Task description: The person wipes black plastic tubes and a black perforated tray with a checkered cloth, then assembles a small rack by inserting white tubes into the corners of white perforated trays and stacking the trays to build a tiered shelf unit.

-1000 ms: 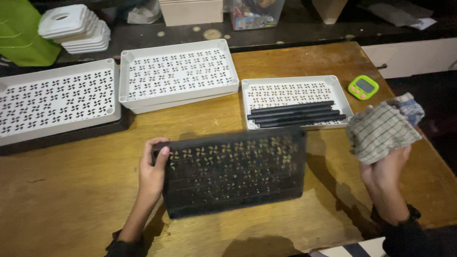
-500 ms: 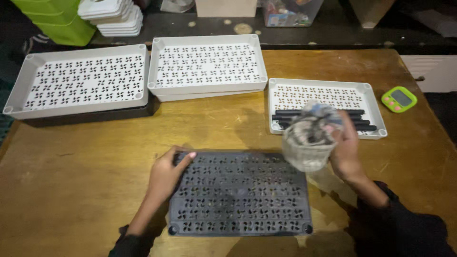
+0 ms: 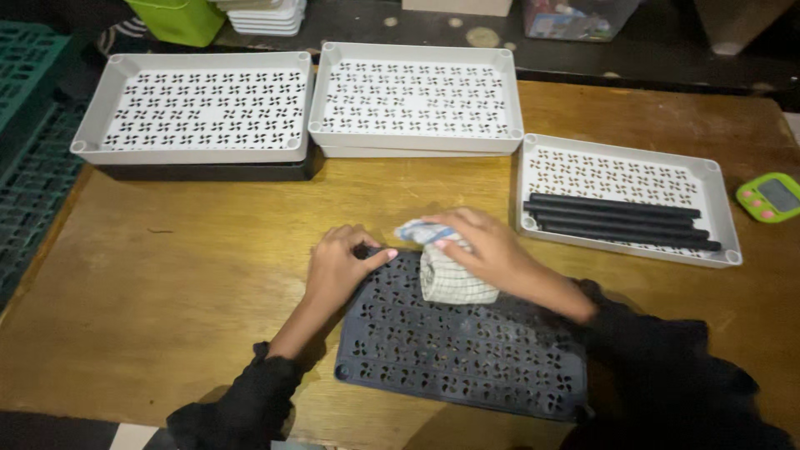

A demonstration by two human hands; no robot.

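A dark perforated tray lies flat on the wooden table in front of me. My left hand grips the tray's far left corner. My right hand holds a bunched checked cloth and presses it onto the tray's far edge, just right of my left hand.
Two white perforated trays stand at the back, the left one on a black tray. A third white tray at the right holds several black rods. A green timer sits far right. Green crates are at the left.
The dark tray went from tilted up to lying flat. My right hand brought the cloth from the right side down onto the tray's far edge.
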